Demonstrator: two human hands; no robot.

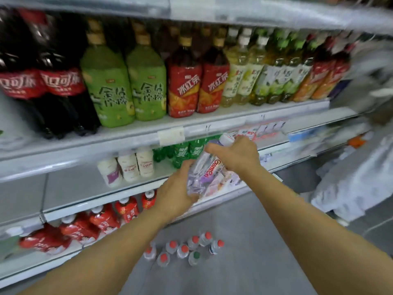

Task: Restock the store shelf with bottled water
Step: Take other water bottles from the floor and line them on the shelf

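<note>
Both hands on one clear bottle (209, 173) with purple-pink label, tilted, white cap up by the shelf edge (131, 143). Left hand (177, 192) curled round its lower body; right hand (236, 155) gripping near the neck, just above the left. Green bottles (187, 151) just behind the hands. Red-capped water bottles (185, 250) standing on floor (265, 262), well below both hands. Frame blurred.

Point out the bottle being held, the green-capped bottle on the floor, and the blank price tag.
held bottle (209, 169), head view, on its label.
green-capped bottle (195, 255), head view, on its cap.
price tag (171, 136), head view, on its middle.
</note>
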